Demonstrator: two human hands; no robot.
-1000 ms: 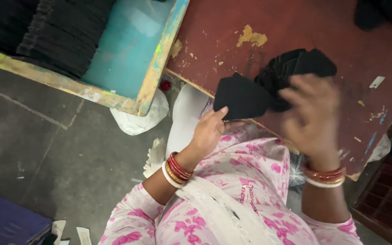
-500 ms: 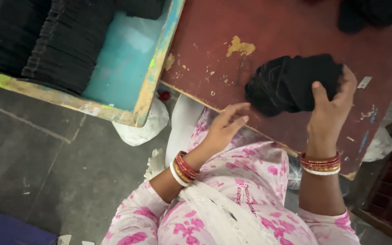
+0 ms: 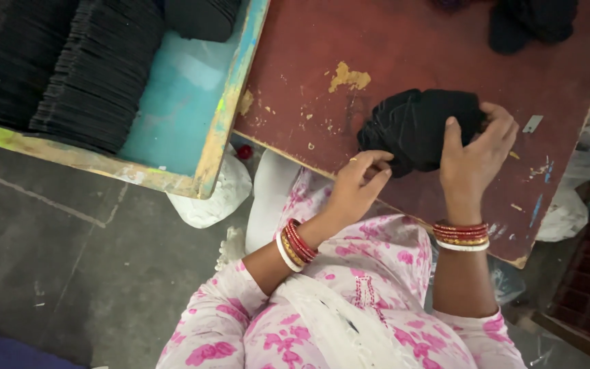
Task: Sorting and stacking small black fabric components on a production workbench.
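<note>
**Bundle of Black Fabric Held at the Table Edge**

A worn red-brown table [image 3: 431, 48] with chipped paint is seen at upper right. Beside it, at upper left, a turquoise tray [image 3: 179, 102] with a yellowed wooden rim is positioned; rows of stacked black pieces [image 3: 69, 68] are stored in it. A second dark cloth heap [image 3: 530, 24] is located at the far edge of the table.

The black fabric bundle [image 3: 411, 126] is placed on the table, near the edge closest to the person. It is gripped from the right by the right hand [image 3: 472, 160], with the fingers curled over its top and the thumb pressed against its side. The left hand [image 3: 356, 188] is held at the lower left of the bundle, its fingers bent and touching the fabric edge; whether a firm grip is applied cannot be determined. A small razor blade [image 3: 532, 124] is found on the table, just right of the right hand.
</note>
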